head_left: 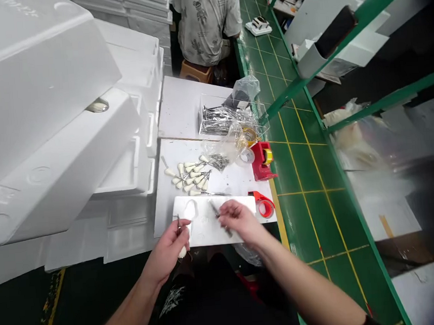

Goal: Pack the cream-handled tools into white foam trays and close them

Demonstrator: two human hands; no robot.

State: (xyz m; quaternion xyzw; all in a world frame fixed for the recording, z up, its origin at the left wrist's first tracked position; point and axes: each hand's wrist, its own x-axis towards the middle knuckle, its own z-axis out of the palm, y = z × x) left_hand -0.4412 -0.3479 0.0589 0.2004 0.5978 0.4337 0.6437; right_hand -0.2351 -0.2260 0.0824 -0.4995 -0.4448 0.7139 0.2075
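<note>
White polystyrene boxes stack high down the left of my view, and a green mat ruled with yellow lines runs down the right. Past the desk, a co-worker sits on a stool with their back to me. The desk carries a bundle of metal rods, two red tape dispensers and a loose group of white-handled tools. Nearest me lies a white foam board.

My two hands are apart above that board, forearms entering from the bottom corners. The left hand closes around a white-handled pick, its handle poking out below the fist and its thin metal tip pointing up and away from me. The right hand is palm down, with its fingers over a dark metal shaft angled from upper left to lower right. They hide part of the shaft, so I cannot tell whether it is gripped.
</note>
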